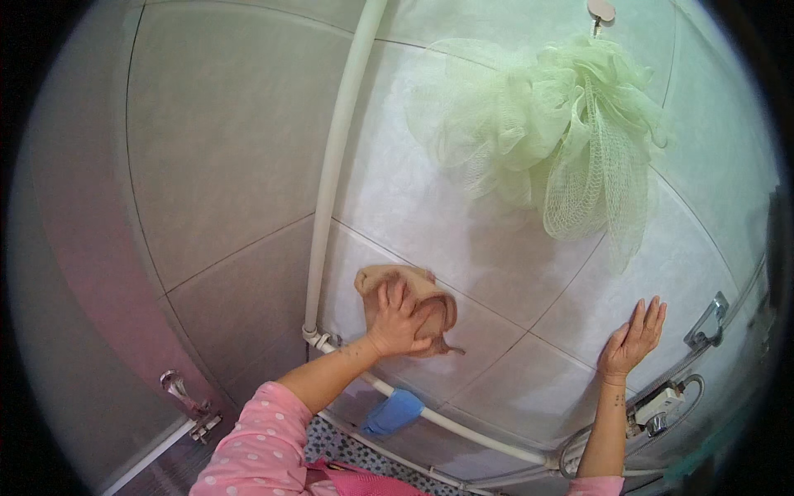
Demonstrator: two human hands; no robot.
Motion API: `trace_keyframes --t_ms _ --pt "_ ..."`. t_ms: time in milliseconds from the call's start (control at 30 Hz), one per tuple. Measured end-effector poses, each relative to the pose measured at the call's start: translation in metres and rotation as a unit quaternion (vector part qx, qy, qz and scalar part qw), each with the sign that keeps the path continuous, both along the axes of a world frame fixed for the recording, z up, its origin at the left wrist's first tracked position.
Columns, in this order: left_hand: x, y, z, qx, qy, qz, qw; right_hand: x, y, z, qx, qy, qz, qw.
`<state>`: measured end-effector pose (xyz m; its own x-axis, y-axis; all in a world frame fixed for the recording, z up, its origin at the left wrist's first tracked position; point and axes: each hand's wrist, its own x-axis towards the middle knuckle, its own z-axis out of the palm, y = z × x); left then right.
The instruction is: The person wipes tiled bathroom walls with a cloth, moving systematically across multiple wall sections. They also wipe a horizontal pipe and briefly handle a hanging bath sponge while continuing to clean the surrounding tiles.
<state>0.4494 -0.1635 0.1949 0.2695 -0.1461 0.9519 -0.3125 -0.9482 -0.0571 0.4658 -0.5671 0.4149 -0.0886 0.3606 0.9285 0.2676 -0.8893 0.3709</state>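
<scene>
Upright pipe [334, 165]: white, running down the tiled wall [463, 240] to a joint at its lower end.
Tan cloth [423, 285]: right of the upright pipe near its lower end, bunched against the wall, its right edge folded.
Left hand [401, 322]: just right of the upright pipe, fingers spread over the tan cloth, pressing it to the tiles; whether any fingers grip it, I cannot tell.
Right hand [633, 343]: well to the right of the upright pipe, flat and opened out at the wall, fingers nearly together, holding nothing.
Green mesh puff [579, 124]: right of the upright pipe's upper part, hanging below a hook [601, 10].
Low pipe [488, 443]: white, leading rightward from the upright pipe's lower end.
Blue cloth [393, 412]: below and right of the upright pipe, draped over the low pipe.
Shower fitting [662, 403]: far right of the upright pipe, white and chrome.
</scene>
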Motion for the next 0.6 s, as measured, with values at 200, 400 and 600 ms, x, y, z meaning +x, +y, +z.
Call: trace_keyframes --t_ms 200,400,600 --pt "-0.008 0.021 0.200 -0.077 -0.117 0.080 0.987 0.001 -0.003 -0.005 0.006 0.006 -0.007 1.000" --pt "0.006 0.066 0.339 -0.051 -0.226 0.082 0.969 -0.001 0.003 0.000 0.005 -0.007 -0.003 1.000" --pt "-0.008 0.027 0.291 -0.075 -0.198 0.028 0.977 -0.002 -0.004 -0.003 0.009 0.004 -0.008 1.000"
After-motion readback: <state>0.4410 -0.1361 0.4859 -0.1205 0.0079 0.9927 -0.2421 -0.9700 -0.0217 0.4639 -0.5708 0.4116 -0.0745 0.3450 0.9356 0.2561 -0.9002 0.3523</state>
